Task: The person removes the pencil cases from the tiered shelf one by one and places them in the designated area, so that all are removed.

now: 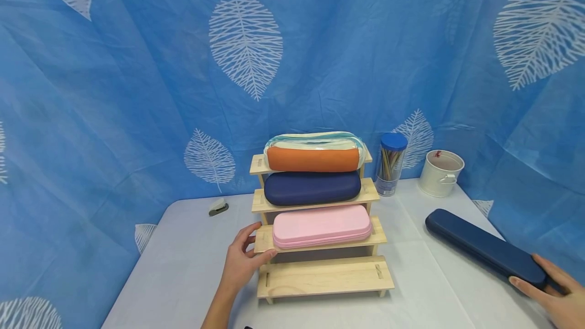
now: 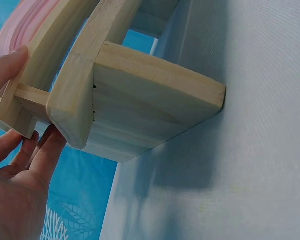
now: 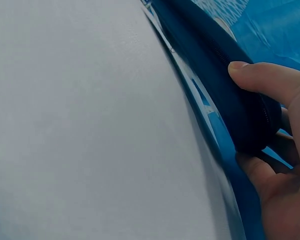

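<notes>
A stepped wooden rack (image 1: 326, 278) stands in the middle of the white table. My left hand (image 1: 242, 258) grips the left end of its second-lowest shelf, thumb on top and fingers beneath, as the left wrist view also shows. On that shelf lies a pink zip case (image 1: 322, 225). Above it rest a navy case (image 1: 313, 188) and, on the top tier, an orange and clear pencil pouch (image 1: 314, 154). At the right, my right hand (image 1: 555, 288) holds one end of a long dark blue zip case (image 1: 484, 245), which slants up and left over the table's right side. The lowest shelf is bare.
Behind the rack's right side stand a clear tube with a blue lid (image 1: 390, 164) and a white metal bucket (image 1: 441, 172). A small stapler (image 1: 218, 207) lies at the back left. Blue leaf-patterned curtain (image 1: 137, 90) surrounds the table (image 1: 183, 248).
</notes>
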A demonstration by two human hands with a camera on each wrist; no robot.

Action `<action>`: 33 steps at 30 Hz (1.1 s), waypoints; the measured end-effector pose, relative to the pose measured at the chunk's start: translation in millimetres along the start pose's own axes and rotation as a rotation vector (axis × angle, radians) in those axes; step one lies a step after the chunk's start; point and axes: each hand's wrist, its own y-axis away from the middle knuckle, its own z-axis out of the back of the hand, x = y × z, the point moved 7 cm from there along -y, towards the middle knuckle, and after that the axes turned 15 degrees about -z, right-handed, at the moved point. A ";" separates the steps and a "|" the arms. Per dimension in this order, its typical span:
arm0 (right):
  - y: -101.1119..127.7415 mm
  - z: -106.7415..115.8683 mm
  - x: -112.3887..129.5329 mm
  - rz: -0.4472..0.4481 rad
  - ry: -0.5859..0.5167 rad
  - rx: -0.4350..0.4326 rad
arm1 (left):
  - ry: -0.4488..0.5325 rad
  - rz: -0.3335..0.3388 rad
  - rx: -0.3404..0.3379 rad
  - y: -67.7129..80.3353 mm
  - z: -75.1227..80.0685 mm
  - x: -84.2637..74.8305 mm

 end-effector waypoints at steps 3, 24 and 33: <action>2.2 -3.4 1.5 -0.009 0.006 0.026 | -0.003 0.001 0.002 0.2 0.0 0.6; 21.7 -10.8 12.4 0.048 0.211 -0.035 | 0.045 0.004 -0.009 1.8 -0.5 1.6; 21.0 -11.5 12.5 0.058 0.197 -0.031 | 0.055 -0.005 -0.005 1.6 -1.1 2.2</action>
